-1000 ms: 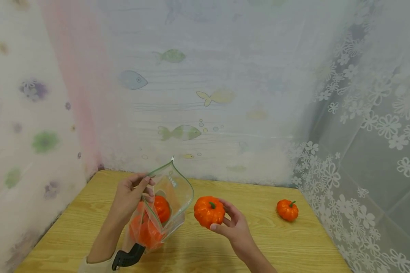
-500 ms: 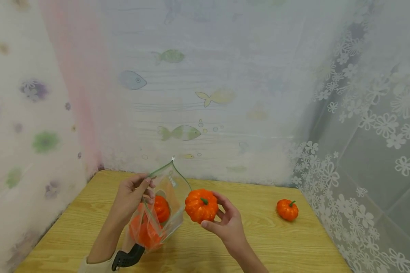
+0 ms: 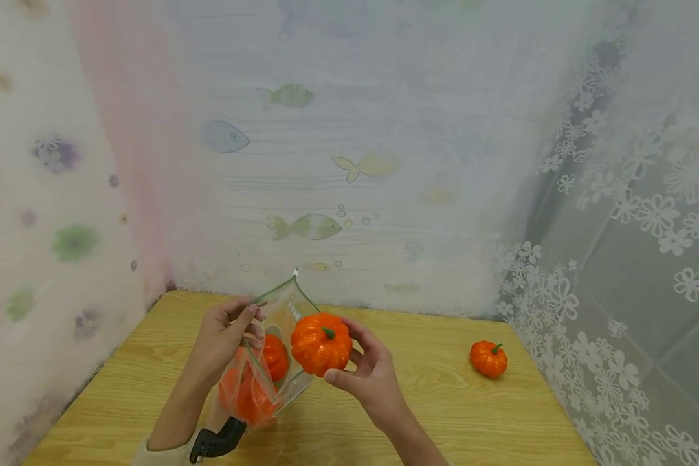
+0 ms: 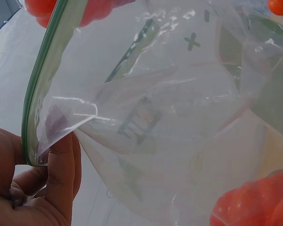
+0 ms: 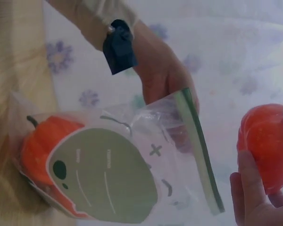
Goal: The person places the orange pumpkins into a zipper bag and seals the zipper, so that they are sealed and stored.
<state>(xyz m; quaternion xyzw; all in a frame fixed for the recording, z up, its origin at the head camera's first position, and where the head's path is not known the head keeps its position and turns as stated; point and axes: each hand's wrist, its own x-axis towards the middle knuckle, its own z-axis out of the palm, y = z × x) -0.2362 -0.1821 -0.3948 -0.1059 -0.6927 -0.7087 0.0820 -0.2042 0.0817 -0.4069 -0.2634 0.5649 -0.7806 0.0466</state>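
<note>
My left hand (image 3: 231,330) pinches the rim of a clear zip bag (image 4: 146,122) with a green seal, and the bag's mouth gapes toward the right. Inside the bag lie orange pumpkins (image 3: 276,357), partly blurred by the plastic. A printed green shape (image 5: 106,174) marks the bag's side in the right wrist view. With thumb and fingers around its right side, my right hand (image 3: 369,372) grips another orange pumpkin (image 3: 321,344) with a green stem. That pumpkin is level with the bag's opening and covers part of its rim in the head view.
One smaller orange pumpkin (image 3: 488,359) sits alone at the right of the wooden table (image 3: 443,414). Fish-printed sheeting (image 3: 349,129) rises behind the table, and lace-patterned sheeting (image 3: 635,310) hangs along the right. A black device (image 3: 218,440) is on the left wrist.
My right hand has moved left and slightly up with its pumpkin, from beside the bag to in front of its mouth. The left hand and bag stay nearly in place.
</note>
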